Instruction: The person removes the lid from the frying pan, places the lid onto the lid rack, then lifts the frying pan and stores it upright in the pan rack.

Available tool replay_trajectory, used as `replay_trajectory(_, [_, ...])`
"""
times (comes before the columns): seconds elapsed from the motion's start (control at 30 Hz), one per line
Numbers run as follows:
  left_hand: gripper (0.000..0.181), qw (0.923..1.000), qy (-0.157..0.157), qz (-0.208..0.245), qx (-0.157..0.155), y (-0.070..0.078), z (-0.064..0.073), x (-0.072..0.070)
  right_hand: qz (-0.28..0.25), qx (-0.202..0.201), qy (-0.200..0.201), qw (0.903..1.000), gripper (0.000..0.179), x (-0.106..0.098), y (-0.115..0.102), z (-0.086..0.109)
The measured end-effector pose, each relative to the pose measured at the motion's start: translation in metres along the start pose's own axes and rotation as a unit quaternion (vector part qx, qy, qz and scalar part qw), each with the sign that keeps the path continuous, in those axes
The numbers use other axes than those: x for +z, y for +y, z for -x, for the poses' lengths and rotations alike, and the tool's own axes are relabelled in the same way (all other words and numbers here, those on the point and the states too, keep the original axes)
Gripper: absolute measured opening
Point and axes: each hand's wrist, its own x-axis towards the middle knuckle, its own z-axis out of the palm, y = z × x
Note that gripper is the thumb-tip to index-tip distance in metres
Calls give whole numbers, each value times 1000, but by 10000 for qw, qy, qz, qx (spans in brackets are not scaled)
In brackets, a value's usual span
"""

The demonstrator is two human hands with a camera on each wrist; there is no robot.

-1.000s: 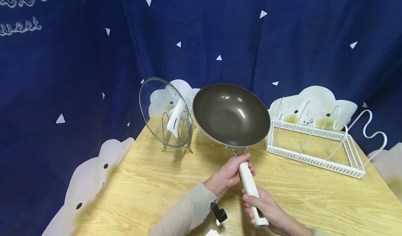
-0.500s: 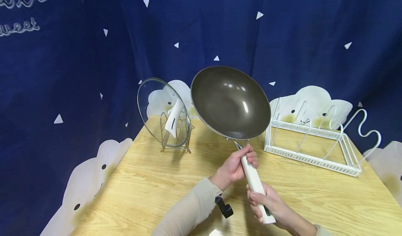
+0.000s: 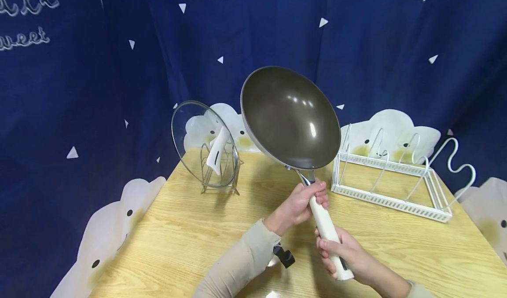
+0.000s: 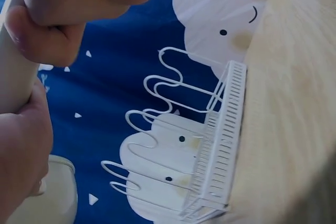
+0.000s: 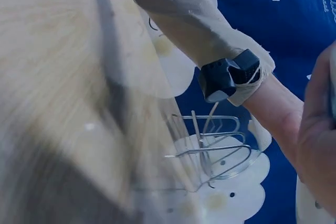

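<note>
Both hands hold a wok [image 3: 291,117] by its long pale handle [image 3: 324,218], its dark inside tilted toward me above the table. My left hand [image 3: 301,204] grips the upper end of the handle, close to the pan. Lower down, near the handle's end, my right hand [image 3: 342,252] is wrapped round it with the thumb on top. In the left wrist view, curled fingers [image 4: 50,43] surround the pale handle, and part of the wok's light outside [image 4: 50,198] shows below. Only the edge of the right hand [image 5: 320,140] appears in the right wrist view.
A glass lid [image 3: 190,144] with a white handle leans in a small wire rack [image 3: 219,188] at the back left. At the right stands a white rack [image 3: 390,203] with wavy dividers. Behind the wooden table [image 3: 178,240] hangs a blue curtain [image 3: 119,69].
The wok has risen and its bowl has tipped up more toward me. Both hands have moved slightly up and to the right, keeping their grip on the handle.
</note>
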Motion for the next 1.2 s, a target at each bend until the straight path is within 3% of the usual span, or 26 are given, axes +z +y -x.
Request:
replay_trajectory(0.13, [20, 9987, 221, -447, 143, 1, -1, 4, 615, 536, 652, 9945, 12, 4, -6, 0])
replay_trajectory(0.3, [23, 9883, 689, -1348, 210, 1, 0, 8, 1549, 1220, 1864, 9625, 23, 12, -4, -5])
replay_trajectory(0.43, [24, 9798, 846, -1798, 232, 5, -2, 16, 2026, 1285, 2394, 9408, 26, 15, -2, -8])
replay_trajectory(0.53, [23, 9774, 847, -1929, 189, 9, -6, 25, 2138, 1077, 2592, 9357, 22, 15, -4, -9])
replay_trajectory(0.63, [22, 9749, 895, -2038, 50, 11, -10, 33, 2088, 802, 2603, 9393, 18, 16, -6, -6])
replay_trajectory(0.8, [21, 9653, 880, -2455, -155, 9, -15, 43, 1797, 445, 2267, 9562, 15, 13, -8, 3])
replay_trajectory(1.03, [23, 9332, 500, -3556, -137, 6, -25, 54, 1039, 120, 1807, 9780, 18, 4, -11, 17])
replay_trajectory(1.17, [28, 9212, 157, -3888, -58, 3, -31, 60, 702, -237, 1547, 9852, 22, -3, -9, 24])
replay_trajectory(1.2, [28, 9213, 86, -3887, -69, 2, -33, 62, 637, -328, 1451, 9868, 23, -5, -8, 26])
